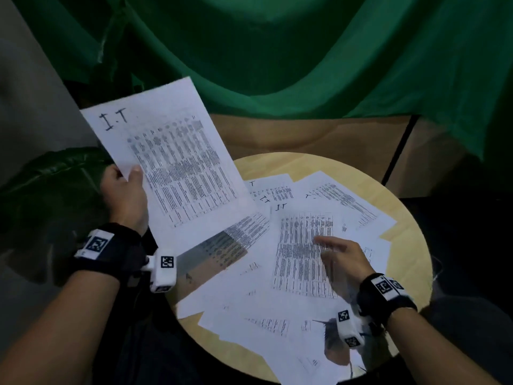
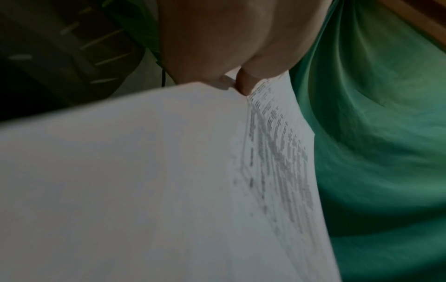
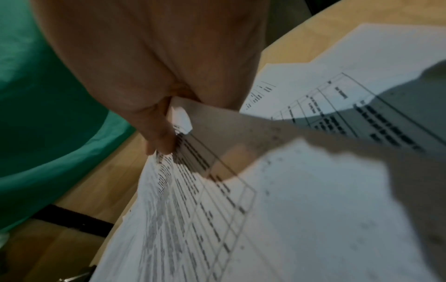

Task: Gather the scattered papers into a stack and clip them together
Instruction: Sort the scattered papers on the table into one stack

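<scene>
Your table (image 1: 410, 218) carries the scattered papers (image 1: 277, 307), overlapping across its top. A sheet (image 1: 177, 162) is raised at 10 o'clock; your left hand (image 1: 125, 193) pinches its edge, thumb on top. Your right hand (image 1: 344, 259) lies on the central papers, fingers loosely extended, thumb apparently under a sheet's edge.

The room around me is dim and its corners fall near black, while the white papers (image 1: 305, 245) catch the light and stand bright. My right hand (image 1: 342, 258) smears with motion blur. Both wrist views are soft, their print unreadable, and grey shadows cross the sheets there.
</scene>
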Demonstrator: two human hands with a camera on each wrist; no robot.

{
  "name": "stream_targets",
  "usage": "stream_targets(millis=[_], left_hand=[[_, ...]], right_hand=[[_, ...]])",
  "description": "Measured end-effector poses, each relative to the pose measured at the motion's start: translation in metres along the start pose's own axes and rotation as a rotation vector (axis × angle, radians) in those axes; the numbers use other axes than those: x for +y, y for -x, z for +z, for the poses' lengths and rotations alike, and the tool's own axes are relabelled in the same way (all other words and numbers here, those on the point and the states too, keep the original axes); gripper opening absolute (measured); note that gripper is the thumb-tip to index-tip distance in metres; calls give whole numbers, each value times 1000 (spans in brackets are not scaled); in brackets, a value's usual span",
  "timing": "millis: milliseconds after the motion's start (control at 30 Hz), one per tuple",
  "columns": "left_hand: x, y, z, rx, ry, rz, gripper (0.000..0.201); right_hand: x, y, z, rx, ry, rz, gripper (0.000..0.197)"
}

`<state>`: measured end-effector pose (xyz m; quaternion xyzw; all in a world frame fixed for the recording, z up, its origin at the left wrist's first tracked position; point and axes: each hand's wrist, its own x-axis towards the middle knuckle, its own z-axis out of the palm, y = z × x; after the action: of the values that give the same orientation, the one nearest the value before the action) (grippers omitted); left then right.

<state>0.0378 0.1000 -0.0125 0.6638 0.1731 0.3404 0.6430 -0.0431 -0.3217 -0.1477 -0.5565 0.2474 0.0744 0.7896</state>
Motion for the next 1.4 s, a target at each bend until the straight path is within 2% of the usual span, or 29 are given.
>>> stream_targets(millis=[100,167,200,267,300,367,400,533,567,600,633,700,767,867,1000,1100,1167,1267,1300,1400], left_hand=[[-12,15,17,-200,-68,-70,23],[-23,45,33,-377,-146,-32,17],[-31,62,42,-461,-204,-1,12],[-49,95,57,-622,-291,-25,14],[-59,110,65,-682,-312,-88,25],[-76,134,79,-731,-394,-194,50],[-84,141,85,-751,-434,-206,55],[-105,138,94,-833,-612,-146,49],[-109,128,90,-851,-749,-98,54],[-114,115,83,-851,-935,-57,69],[-120,100,73,-825,-1129,-42,91],[-132,69,49,-757,-1356,-124,132],[-146,51,28,-740,-1377,-195,149],[-169,38,15,-709,-1349,-79,139],[-172,33,17,-701,-1285,-142,134],[-175,35,16,-787,-1265,-176,151],[-178,36,12,-768,-1201,-138,158],[-171,39,13,-727,-1171,-20,135],[-170,36,14,-702,-1155,-28,129],[-159,23,20,-737,-1099,-199,130]], right_hand=[[-5,10,8,-67,-56,-3,40],[-10,14,12,-93,-31,-40,29],[-12,16,15,-107,9,-59,30],[-9,15,17,-138,128,-38,51],[-7,13,19,-138,168,-28,61],[2,8,23,-158,80,8,70],[5,6,27,-180,52,3,69],[27,-13,31,-6,138,-100,40],[31,-18,26,31,107,-90,36],[32,-21,21,60,82,-72,38],[33,-25,15,78,50,-54,50],[36,-27,5,87,9,-30,89],[39,-25,1,86,21,-46,107],[42,-18,5,98,46,-70,108],[41,-11,14,91,-7,-99,93],[42,-7,18,77,-44,-108,83],[43,-7,19,83,-40,-102,82],[43,-10,21,99,-34,-95,89],[43,-11,21,95,-43,-83,93],[41,-10,22,101,-59,-76,97]])
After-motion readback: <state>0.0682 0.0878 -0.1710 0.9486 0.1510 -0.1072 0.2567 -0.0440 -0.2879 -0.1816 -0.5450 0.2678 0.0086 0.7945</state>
